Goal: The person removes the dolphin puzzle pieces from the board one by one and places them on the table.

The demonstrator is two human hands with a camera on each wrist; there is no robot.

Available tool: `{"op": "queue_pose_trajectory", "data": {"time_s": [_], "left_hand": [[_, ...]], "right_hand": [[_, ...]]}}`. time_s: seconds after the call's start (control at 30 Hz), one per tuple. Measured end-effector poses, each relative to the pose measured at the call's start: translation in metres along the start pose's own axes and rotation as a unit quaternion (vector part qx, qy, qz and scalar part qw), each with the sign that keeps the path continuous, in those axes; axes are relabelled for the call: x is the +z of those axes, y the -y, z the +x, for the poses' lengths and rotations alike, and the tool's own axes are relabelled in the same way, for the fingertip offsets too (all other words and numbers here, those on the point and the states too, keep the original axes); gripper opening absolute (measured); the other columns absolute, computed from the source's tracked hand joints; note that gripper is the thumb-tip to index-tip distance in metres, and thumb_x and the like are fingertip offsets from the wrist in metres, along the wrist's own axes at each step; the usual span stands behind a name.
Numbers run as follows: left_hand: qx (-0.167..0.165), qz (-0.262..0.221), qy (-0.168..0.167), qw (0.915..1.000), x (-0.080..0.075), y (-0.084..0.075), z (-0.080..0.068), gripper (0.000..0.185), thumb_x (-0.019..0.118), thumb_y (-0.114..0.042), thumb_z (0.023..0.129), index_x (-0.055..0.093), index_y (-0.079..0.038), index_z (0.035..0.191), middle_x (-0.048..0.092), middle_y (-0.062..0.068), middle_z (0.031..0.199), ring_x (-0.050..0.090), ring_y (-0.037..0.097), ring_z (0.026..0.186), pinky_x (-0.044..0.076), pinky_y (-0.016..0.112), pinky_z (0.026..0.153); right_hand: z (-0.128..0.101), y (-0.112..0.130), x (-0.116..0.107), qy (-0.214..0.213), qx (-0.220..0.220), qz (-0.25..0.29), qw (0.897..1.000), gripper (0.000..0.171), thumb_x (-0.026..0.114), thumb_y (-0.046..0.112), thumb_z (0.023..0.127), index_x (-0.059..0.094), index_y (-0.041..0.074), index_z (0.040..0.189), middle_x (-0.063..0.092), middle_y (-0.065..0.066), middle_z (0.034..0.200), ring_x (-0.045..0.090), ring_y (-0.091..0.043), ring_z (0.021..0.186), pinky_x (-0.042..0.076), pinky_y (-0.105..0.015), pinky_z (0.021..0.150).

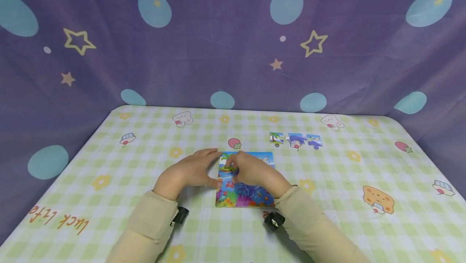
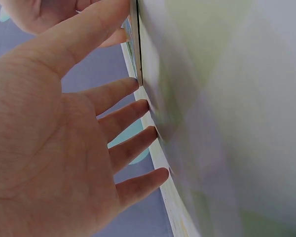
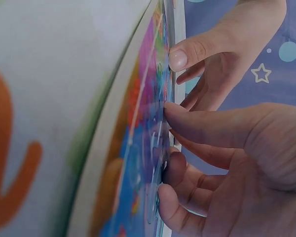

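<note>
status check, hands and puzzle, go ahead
Left hand open, steadying puzzle board edge. Right hand fingertips pressing a piece on the board. Three loose pieces behind, clear of hands.

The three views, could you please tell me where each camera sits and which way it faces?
Head: above, facing forward and down at the colourful square jigsaw board; both hands and beige sleeves show.
Left wrist: beside the left hand, facing the board's edge.
Right wrist: beside the right hand, facing the board's picture.
All views share the board.
</note>
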State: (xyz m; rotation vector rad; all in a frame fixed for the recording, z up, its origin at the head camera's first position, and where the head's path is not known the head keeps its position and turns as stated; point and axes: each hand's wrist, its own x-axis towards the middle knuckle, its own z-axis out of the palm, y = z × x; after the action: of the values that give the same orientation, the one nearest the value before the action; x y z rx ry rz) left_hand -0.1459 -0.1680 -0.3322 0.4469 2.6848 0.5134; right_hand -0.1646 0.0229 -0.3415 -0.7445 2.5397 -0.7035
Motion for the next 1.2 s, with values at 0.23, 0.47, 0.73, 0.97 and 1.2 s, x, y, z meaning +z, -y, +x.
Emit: {"op": "queue_pose_trajectory", "data": {"time_s": [0.23, 0.47, 0.73, 0.97, 1.2], "left_hand": [[0.004, 0.007, -0.003, 1.0000, 0.001, 0.001, -0.001, 0.091, 0.080, -0.042, 0.082, 0.035, -0.009, 0.154, 0.027, 0.012, 0.160, 0.025, 0.036, 0.146, 0.028, 0.059, 0.113], [0.001, 0.011, -0.001, 0.9999, 0.001, 0.001, -0.001, 0.091, 0.080, -0.043, 0.082, 0.035, -0.010, 0.155, 0.027, 0.012, 0.161, 0.025, 0.036, 0.146, 0.028, 0.060, 0.112], [0.002, 0.000, 0.000, 1.0000, 0.001, 0.000, 0.000, 0.092, 0.080, -0.044, 0.081, 0.035, -0.012, 0.155, 0.027, 0.011, 0.161, 0.024, 0.036, 0.146, 0.026, 0.061, 0.113], [0.004, 0.006, -0.005, 1.0000, 0.001, 0.000, 0.000, 0.092, 0.081, -0.043, 0.081, 0.036, -0.011, 0.154, 0.028, 0.011, 0.160, 0.025, 0.035, 0.146, 0.027, 0.059, 0.114], [0.000, -0.001, -0.004, 1.0000, 0.000, 0.000, -0.001, 0.092, 0.081, -0.042, 0.081, 0.035, -0.010, 0.154, 0.028, 0.012, 0.160, 0.024, 0.035, 0.146, 0.026, 0.059, 0.114]], "right_hand": [[-0.003, 0.003, 0.001, 0.002, 0.010, -0.016, 1.000, 0.034, 0.078, 0.009, 0.086, 0.065, 0.012, 0.118, 0.056, -0.008, 0.112, 0.059, -0.025, 0.105, 0.052, -0.041, 0.088], [-0.005, 0.003, 0.002, -0.002, 0.006, -0.028, 1.000, 0.036, 0.078, 0.010, 0.086, 0.064, 0.015, 0.118, 0.056, -0.008, 0.113, 0.060, -0.025, 0.105, 0.053, -0.041, 0.084], [-0.008, 0.000, -0.001, -0.002, -0.006, 0.002, 1.000, 0.036, 0.074, 0.002, 0.088, 0.063, 0.014, 0.120, 0.064, -0.011, 0.115, 0.063, -0.023, 0.096, 0.053, -0.040, 0.077], [-0.011, 0.001, -0.004, -0.016, -0.002, 0.012, 1.000, 0.030, 0.067, 0.000, 0.092, 0.066, 0.016, 0.117, 0.067, -0.010, 0.110, 0.064, -0.025, 0.098, 0.053, -0.041, 0.081], [-0.013, 0.001, -0.005, -0.043, 0.004, 0.039, 0.998, 0.023, 0.065, 0.001, 0.094, 0.069, 0.015, 0.112, 0.067, -0.006, 0.102, 0.063, -0.020, 0.090, 0.054, -0.038, 0.077]]}}
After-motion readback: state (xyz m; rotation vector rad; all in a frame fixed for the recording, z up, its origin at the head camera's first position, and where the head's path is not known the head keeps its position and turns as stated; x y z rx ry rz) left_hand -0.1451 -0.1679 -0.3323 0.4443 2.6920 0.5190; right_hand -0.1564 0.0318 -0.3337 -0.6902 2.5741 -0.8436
